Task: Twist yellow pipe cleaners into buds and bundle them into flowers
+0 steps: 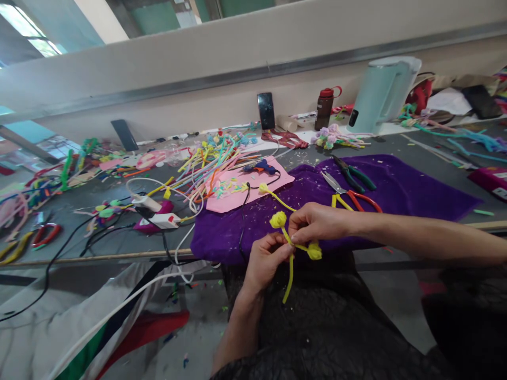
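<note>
Yellow pipe cleaners (290,274) with fuzzy balled ends are pinched between my two hands over the front edge of the table. My left hand (264,262) closes thumb and finger on the stems from the left. From the right, my right hand (317,222) pinches them close by, where the stems cross. One yellow ball (278,219) stands above the fingers, and another yellow ball (315,250) sticks out below my right hand. A further yellow piece with a balled end (263,188) reaches up-left from behind my right hand. Its lower end is hidden.
Under my hands lies a purple cloth (415,182) with scissors (335,183) and green-handled pliers (352,175). A glue gun (261,168) rests on pink paper (225,198). Behind are pipe cleaners (214,163), a phone (265,111), a bottle (325,110) and a kettle (380,97). Cords cross a power strip (164,220).
</note>
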`<state>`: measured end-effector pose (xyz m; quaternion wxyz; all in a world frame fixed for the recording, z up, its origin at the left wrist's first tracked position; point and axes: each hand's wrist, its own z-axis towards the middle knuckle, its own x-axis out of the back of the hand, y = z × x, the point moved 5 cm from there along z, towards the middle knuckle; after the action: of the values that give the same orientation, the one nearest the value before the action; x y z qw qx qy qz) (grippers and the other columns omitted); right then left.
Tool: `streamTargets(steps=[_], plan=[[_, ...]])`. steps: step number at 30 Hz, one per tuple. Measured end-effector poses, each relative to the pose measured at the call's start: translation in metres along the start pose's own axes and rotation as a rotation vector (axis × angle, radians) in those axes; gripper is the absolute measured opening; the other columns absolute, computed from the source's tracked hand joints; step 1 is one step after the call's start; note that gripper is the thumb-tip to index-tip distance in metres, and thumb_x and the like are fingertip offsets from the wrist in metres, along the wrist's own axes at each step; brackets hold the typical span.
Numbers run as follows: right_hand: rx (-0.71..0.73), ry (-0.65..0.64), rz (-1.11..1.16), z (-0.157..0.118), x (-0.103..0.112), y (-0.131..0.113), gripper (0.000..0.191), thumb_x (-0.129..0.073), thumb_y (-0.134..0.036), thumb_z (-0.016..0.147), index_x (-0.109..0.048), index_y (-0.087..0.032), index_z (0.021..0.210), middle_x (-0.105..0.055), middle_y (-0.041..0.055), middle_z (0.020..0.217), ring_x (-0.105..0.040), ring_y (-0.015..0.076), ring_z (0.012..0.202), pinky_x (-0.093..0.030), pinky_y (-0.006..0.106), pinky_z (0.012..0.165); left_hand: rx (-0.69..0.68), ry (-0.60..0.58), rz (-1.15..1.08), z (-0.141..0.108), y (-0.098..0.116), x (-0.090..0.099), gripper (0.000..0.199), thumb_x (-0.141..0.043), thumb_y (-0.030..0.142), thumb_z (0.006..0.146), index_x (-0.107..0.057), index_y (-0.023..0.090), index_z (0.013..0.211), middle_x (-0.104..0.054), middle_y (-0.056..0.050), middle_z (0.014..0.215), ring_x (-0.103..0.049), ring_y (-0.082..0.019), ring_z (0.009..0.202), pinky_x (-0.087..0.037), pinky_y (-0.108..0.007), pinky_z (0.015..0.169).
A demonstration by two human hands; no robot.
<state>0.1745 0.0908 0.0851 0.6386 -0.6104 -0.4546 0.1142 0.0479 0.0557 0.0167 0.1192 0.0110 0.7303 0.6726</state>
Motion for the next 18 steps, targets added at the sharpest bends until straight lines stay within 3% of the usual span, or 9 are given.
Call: streamTargets(steps=[3, 6, 9, 13, 18], plan=[[-0.057, -0.04, 0.241, 0.002, -0.004, 0.011, 0.009, -0.063, -0.022, 0.07, -0.06, -0.013, 0.068, -0.056, -0.0031, 0.056, -0.048, 0.0067, 0.047, -0.036, 0.018, 0.046, 0.082, -0.063, -0.148, -0.001, -0.007, -0.004, 0.019, -0.074, 0.028, 0.061, -0.068, 0.013, 0.07, -0.063, -0.002, 0.058, -0.052, -0.009, 0.048, -0.04, -0.021, 0.049], [0.05, -0.005, 0.369, 0.003, -0.009, 0.016, 0.014, -0.067, -0.025, 0.07, -0.063, -0.013, 0.075, -0.059, -0.0024, 0.063, -0.051, 0.0071, 0.053, -0.039, 0.019, 0.05, 0.174, -0.095, -0.31, -0.002, -0.015, -0.008, 0.023, -0.076, 0.03, 0.057, -0.066, 0.012, 0.068, -0.062, -0.002, 0.055, -0.051, -0.009, 0.043, -0.037, -0.02, 0.044], [0.291, 0.15, 0.375, -0.002, -0.01, 0.018, 0.015, -0.065, -0.028, 0.074, -0.065, -0.014, 0.08, -0.062, 0.0003, 0.073, -0.056, 0.0099, 0.065, -0.045, 0.023, 0.061, 0.204, -0.102, -0.425, -0.002, -0.019, -0.01, 0.025, -0.076, 0.031, 0.056, -0.065, 0.013, 0.07, -0.062, -0.002, 0.054, -0.051, -0.009, 0.043, -0.036, -0.019, 0.043], [0.566, 0.374, 0.195, -0.016, -0.015, 0.018, 0.019, -0.067, -0.029, 0.074, -0.068, -0.019, 0.09, -0.063, 0.0029, 0.08, -0.057, 0.0136, 0.075, -0.046, 0.028, 0.069, 0.178, -0.077, -0.548, -0.003, -0.018, -0.014, 0.022, -0.076, 0.027, 0.058, -0.063, 0.015, 0.07, -0.063, -0.001, 0.057, -0.052, -0.008, 0.045, -0.036, -0.018, 0.044], [0.5, 0.602, 0.335, -0.018, -0.026, 0.033, 0.007, -0.068, -0.025, 0.074, -0.069, -0.018, 0.076, -0.058, 0.0014, 0.076, -0.055, 0.013, 0.071, -0.044, 0.026, 0.065, 0.126, -0.026, -0.49, -0.004, -0.013, -0.016, 0.018, -0.074, 0.026, 0.062, -0.061, 0.014, 0.066, -0.061, 0.001, 0.054, -0.051, -0.007, 0.043, -0.034, -0.016, 0.042]])
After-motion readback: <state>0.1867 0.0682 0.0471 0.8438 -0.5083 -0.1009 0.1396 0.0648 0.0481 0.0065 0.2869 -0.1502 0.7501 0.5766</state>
